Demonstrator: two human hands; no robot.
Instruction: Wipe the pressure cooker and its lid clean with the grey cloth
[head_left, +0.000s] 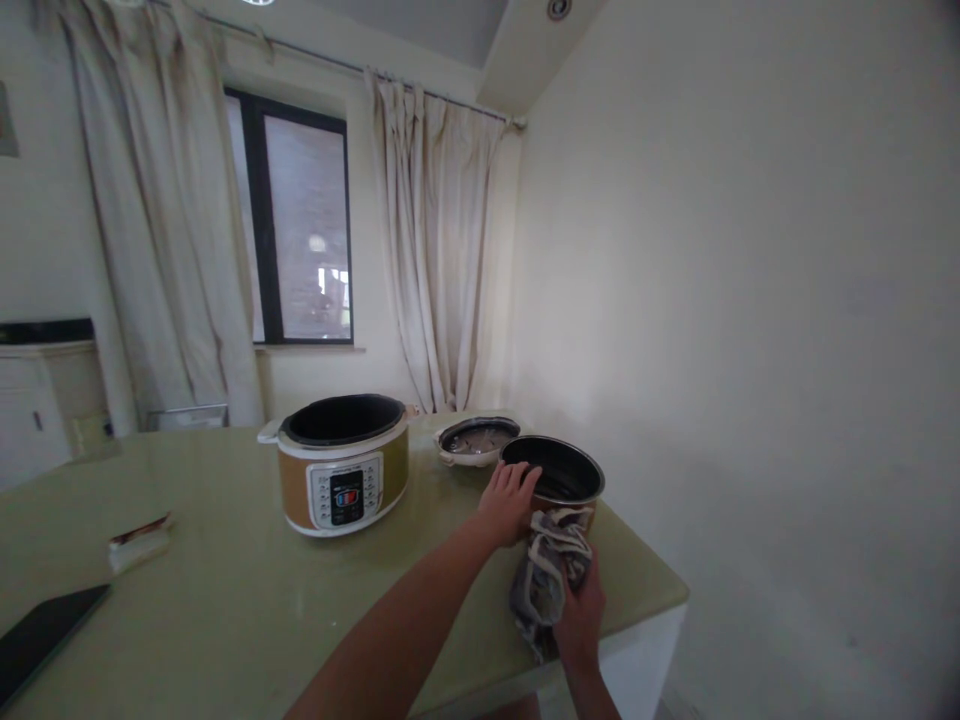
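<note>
Well, from over here I see the left hand (510,500) nearly closed, fingers hooked over the rim of a round pot (562,465) near the counter's (225,600) right-hand corner, while the right hand (583,615) is clenched around a bunched, grey-and-cream patterned cloth (551,570) against its side. The pot is dark and smooth within, with a thin pale shiny rim and a brownish outside, mostly hidden by hand and cloth. Just beyond it lies an upturned lid (476,440), and farther left stands an open-topped cooker (341,470), white with orange-brown and olive sides.
</note>
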